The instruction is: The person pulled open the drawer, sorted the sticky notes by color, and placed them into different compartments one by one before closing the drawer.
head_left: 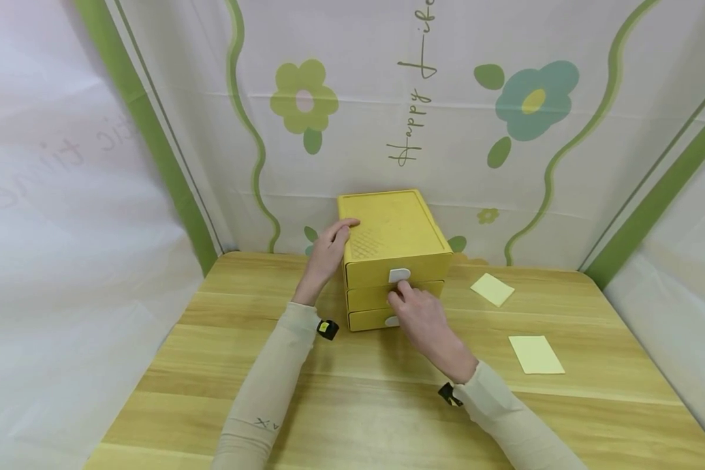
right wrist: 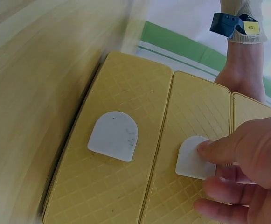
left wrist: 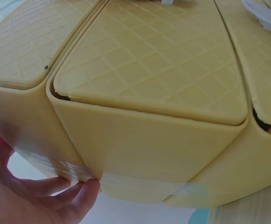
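A yellow three-drawer box stands at the back of the table, its drawer fronts facing me. My left hand rests against its left side near the top edge, with fingers touching the side wall by a strip of clear tape. At the middle drawer, my right hand pinches the white handle, thumb on its face and fingers at its edge. White handles also show on the top drawer and bottom drawer. All three drawers sit pushed in.
Two pale yellow paper sheets lie on the wooden table to the right: one beside the box, another nearer me. Behind the box hangs a white curtain with printed flowers, and more fabric encloses both sides.
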`<action>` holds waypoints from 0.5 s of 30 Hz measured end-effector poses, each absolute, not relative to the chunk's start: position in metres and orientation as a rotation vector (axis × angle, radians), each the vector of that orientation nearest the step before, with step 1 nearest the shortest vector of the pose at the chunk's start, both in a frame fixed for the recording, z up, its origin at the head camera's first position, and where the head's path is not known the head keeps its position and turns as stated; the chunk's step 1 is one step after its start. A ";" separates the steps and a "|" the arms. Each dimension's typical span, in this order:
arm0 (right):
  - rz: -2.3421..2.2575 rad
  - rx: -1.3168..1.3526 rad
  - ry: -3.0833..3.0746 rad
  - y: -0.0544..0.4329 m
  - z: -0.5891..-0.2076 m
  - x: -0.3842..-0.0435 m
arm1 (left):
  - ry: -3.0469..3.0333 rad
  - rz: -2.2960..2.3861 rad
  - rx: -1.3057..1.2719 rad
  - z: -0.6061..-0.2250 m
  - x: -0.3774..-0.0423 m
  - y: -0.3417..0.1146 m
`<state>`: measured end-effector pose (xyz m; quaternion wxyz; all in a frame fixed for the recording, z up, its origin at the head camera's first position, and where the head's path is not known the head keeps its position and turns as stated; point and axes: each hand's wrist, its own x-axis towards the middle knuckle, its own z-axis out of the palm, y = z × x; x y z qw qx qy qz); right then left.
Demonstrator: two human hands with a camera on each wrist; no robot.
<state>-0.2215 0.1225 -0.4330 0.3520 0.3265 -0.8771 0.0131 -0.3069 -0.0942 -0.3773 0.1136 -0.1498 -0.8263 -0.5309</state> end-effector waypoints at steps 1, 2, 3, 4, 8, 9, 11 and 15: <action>0.040 0.847 -2.278 0.123 -0.433 -0.221 | -2.425 -1.557 -0.440 -0.377 -0.307 -0.094; 0.043 0.850 -2.289 0.124 -0.432 -0.220 | -2.424 -1.557 -0.441 -0.377 -0.307 -0.094; 0.043 0.853 -2.296 0.126 -0.432 -0.219 | -2.424 -1.558 -0.441 -0.377 -0.307 -0.094; 0.046 0.857 -2.302 0.127 -0.432 -0.218 | -2.422 -1.558 -0.441 -0.377 -0.307 -0.094; 0.065 0.869 -2.285 0.131 -0.432 -0.217 | -2.421 -1.557 -0.444 -0.377 -0.307 -0.094; 0.076 0.870 -2.270 0.132 -0.432 -0.216 | -2.422 -1.557 -0.445 -0.377 -0.307 -0.094; 0.102 0.873 -2.243 0.134 -0.432 -0.216 | -2.423 -1.557 -0.443 -0.377 -0.307 -0.094; 0.150 0.880 -2.203 0.136 -0.433 -0.215 | -2.420 -1.562 -0.440 -0.377 -0.308 -0.094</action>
